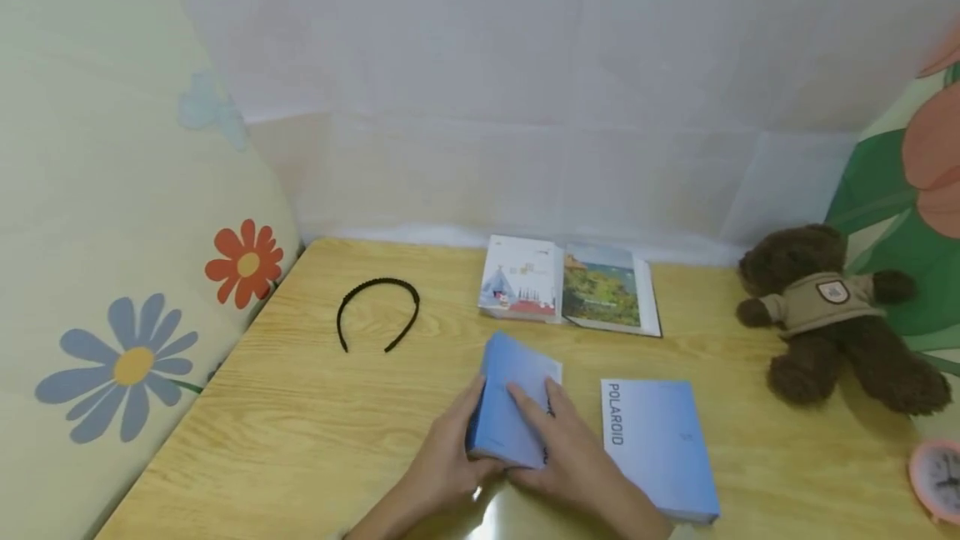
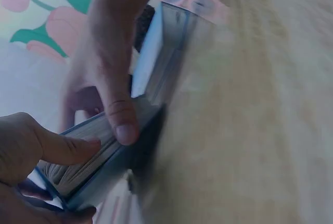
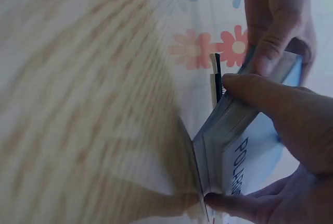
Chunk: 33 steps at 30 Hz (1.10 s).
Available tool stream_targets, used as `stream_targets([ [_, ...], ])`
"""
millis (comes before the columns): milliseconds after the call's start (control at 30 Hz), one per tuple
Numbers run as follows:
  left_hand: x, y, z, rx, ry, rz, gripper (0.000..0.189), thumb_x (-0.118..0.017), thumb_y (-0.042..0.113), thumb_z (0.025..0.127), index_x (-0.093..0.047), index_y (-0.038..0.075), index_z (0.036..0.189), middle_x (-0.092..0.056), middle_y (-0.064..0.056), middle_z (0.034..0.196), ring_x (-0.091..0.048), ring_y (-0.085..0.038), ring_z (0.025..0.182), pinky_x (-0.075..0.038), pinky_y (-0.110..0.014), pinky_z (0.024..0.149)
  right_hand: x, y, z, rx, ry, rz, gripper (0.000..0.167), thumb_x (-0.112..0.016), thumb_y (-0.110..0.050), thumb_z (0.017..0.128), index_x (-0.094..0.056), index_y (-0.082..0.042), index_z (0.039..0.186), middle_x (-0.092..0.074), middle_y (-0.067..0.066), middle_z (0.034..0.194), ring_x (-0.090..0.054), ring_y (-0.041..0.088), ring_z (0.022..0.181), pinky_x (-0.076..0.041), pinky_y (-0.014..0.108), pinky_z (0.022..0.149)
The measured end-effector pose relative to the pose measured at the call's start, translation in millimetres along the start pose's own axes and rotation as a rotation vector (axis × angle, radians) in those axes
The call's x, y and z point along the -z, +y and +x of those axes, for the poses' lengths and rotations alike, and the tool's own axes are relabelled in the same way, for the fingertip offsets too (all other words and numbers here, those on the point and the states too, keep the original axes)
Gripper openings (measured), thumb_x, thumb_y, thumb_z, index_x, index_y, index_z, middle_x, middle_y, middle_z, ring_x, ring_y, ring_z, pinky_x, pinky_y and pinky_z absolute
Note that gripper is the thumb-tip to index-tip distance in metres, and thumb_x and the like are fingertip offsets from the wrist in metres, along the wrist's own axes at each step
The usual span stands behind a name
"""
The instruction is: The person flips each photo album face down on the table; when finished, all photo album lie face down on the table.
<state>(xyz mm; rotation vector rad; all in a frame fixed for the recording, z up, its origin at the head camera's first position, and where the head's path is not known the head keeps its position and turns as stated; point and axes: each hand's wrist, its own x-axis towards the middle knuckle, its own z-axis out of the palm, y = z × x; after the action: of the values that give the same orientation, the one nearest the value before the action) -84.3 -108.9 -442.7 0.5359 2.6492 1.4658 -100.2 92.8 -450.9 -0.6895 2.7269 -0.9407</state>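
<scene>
Both hands hold a blue photo album [image 1: 501,419] above the near middle of the wooden table. My left hand [image 1: 447,452] grips its left spine side, thumb at the near page edges. On the other side my right hand [image 1: 573,452] has its fingers over the cover, partly hiding the dark lettering. In the left wrist view both thumbs press on the page edges [image 2: 78,169]. The right wrist view shows the lettered cover [image 3: 242,166] and a right fingertip at the lower cover edge. A second blue album [image 1: 660,440], marked POLAROID, lies flat just right of the right hand.
At the back of the table [image 1: 262,440] lie a white illustrated album [image 1: 519,277] and, beside it, a landscape picture [image 1: 600,288] in a dark-edged cover. A black headband [image 1: 378,282] is at back left. A brown teddy bear [image 1: 825,315] and pink clock [image 1: 937,477] are at right.
</scene>
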Motion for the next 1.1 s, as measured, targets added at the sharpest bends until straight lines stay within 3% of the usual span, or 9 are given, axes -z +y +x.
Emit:
stream_targets([
  [100, 6.4, 10.6, 1.8, -0.028, -0.002, 0.022, 0.094, -0.086, 0.005, 0.074, -0.032, -0.006, 0.151, -0.023, -0.028, 0.157, -0.038, -0.048, 0.134, -0.040, -0.051, 0.104, 0, -2, -2.1, 0.044, 0.055, 0.004, 0.107, -0.084, -0.041, 0.078, -0.015, -0.036, 0.160, -0.026, 0.043, 0.148, -0.041, 0.059, 0.127, -0.047, 0.064, 0.093],
  [233, 9.6, 21.3, 2.6, -0.064, 0.013, -0.058, 0.089, -0.087, 0.011, 0.075, -0.038, -0.009, 0.146, -0.023, -0.029, 0.156, -0.041, -0.048, 0.132, -0.048, -0.041, 0.098, 4, -9, -4.5, 0.079, 0.090, 0.006, 0.116, -0.087, -0.031, 0.076, -0.008, -0.035, 0.160, -0.036, 0.039, 0.144, -0.051, 0.053, 0.119, -0.051, 0.060, 0.089],
  [367, 4.4, 24.7, 5.9, -0.105, 0.046, -0.169, 0.094, -0.088, 0.012, 0.075, -0.032, -0.013, 0.147, -0.029, -0.030, 0.153, -0.044, -0.044, 0.132, -0.049, -0.033, 0.097, 9, -12, -8.0, 0.107, 0.140, 0.035, 0.112, -0.088, -0.025, 0.075, -0.014, -0.028, 0.161, -0.042, 0.029, 0.145, -0.059, 0.041, 0.115, -0.055, 0.049, 0.090],
  [500, -2.5, 25.3, 8.7, -0.154, 0.064, -0.212, 0.094, -0.088, 0.009, 0.073, -0.033, -0.015, 0.145, -0.035, -0.031, 0.149, -0.049, -0.039, 0.129, -0.050, -0.032, 0.096, 12, -11, -12.2, 0.144, 0.197, 0.096, 0.106, -0.087, -0.020, 0.076, -0.023, -0.019, 0.159, -0.044, 0.025, 0.146, -0.061, 0.034, 0.115, -0.057, 0.035, 0.088],
  [633, -6.0, 24.7, 9.8, -0.203, 0.081, -0.193, 0.091, -0.088, 0.011, 0.073, -0.037, -0.015, 0.144, -0.039, -0.030, 0.147, -0.053, -0.040, 0.125, -0.052, -0.034, 0.093, 14, -9, -14.8, 0.152, 0.236, 0.099, 0.103, -0.088, -0.024, 0.075, -0.027, -0.017, 0.158, -0.045, 0.023, 0.146, -0.056, 0.037, 0.122, -0.055, 0.039, 0.092],
  [733, -6.2, 23.1, 10.1, -0.156, 0.020, -0.231, 0.102, -0.089, 0.020, 0.074, -0.029, -0.009, 0.150, -0.038, -0.027, 0.151, -0.050, -0.040, 0.129, -0.053, -0.035, 0.094, 15, -8, -16.6, 0.133, 0.235, 0.076, 0.102, -0.086, -0.034, 0.077, -0.025, -0.021, 0.159, -0.045, 0.022, 0.147, -0.054, 0.038, 0.124, -0.052, 0.048, 0.094],
  [900, -14.3, 8.6, 13.0, 0.005, -0.217, -0.341, 0.126, -0.092, 0.023, 0.070, -0.004, 0.018, 0.161, -0.029, -0.010, 0.159, -0.039, -0.033, 0.138, -0.044, -0.035, 0.105, 17, -7, -19.0, 0.086, 0.214, 0.094, 0.100, -0.080, -0.044, 0.080, -0.022, -0.025, 0.160, -0.043, 0.018, 0.150, -0.053, 0.036, 0.126, -0.050, 0.053, 0.097],
  [967, -22.0, 0.6, 15.2, -0.013, -0.263, -0.336, 0.129, -0.092, 0.017, 0.069, -0.002, 0.025, 0.160, -0.034, -0.004, 0.157, -0.040, -0.027, 0.138, -0.039, -0.035, 0.109, 18, -7, -19.5, 0.076, 0.212, 0.099, 0.100, -0.079, -0.046, 0.081, -0.022, -0.024, 0.160, -0.042, 0.017, 0.151, -0.051, 0.036, 0.128, -0.048, 0.054, 0.099],
  [1100, -37.0, -7.8, 20.8, -0.142, -0.195, -0.168, 0.122, -0.088, 0.011, 0.071, -0.006, 0.022, 0.160, -0.042, -0.001, 0.151, -0.044, -0.020, 0.134, -0.035, -0.039, 0.113, 18, -9, -18.5, 0.076, 0.213, 0.096, 0.101, -0.080, -0.046, 0.080, -0.023, -0.023, 0.159, -0.044, 0.019, 0.149, -0.049, 0.038, 0.130, -0.045, 0.055, 0.101],
])
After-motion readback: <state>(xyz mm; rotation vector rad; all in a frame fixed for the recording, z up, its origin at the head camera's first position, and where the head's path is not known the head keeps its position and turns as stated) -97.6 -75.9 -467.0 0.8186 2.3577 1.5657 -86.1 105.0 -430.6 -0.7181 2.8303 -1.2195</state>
